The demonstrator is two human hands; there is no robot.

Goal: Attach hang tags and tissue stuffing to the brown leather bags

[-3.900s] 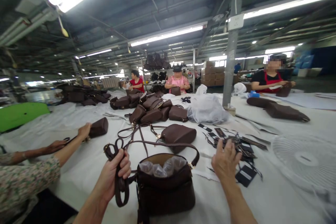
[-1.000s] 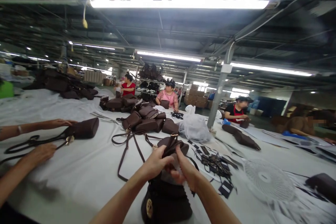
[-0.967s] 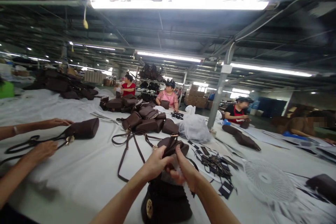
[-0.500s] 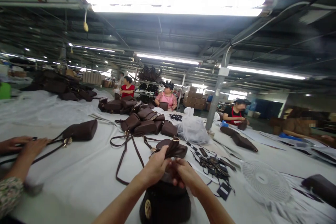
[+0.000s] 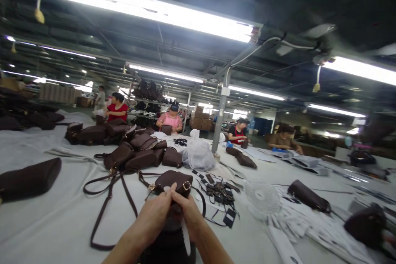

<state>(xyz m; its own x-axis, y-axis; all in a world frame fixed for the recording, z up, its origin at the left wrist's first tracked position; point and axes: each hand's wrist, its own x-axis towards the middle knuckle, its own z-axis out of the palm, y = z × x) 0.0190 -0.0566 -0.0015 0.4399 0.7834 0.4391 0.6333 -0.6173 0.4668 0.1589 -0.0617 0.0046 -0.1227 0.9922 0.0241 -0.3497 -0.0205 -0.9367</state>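
My left hand and my right hand meet fingertip to fingertip in front of me, both closed in a pinch. From beneath the right hand a narrow white strip hangs down. A small white bit shows at the left fingertips; I cannot tell whether it belongs to the same strip. Below the hands stands a dark bag, mostly hidden by my wrists. Just beyond my fingers lies a brown handbag with a gold buckle, its strap curving off to the right.
Brown handbags are heaped ahead, a long strap trailing left. Black tags with cords lie right of my hands, beside a white fan. A plastic bag sits by a post. Several co-workers sit across the table.
My view has swung right, so the neighbour's hands on the left are out of sight. My hands have come together, and the white strip now shows below the right one.
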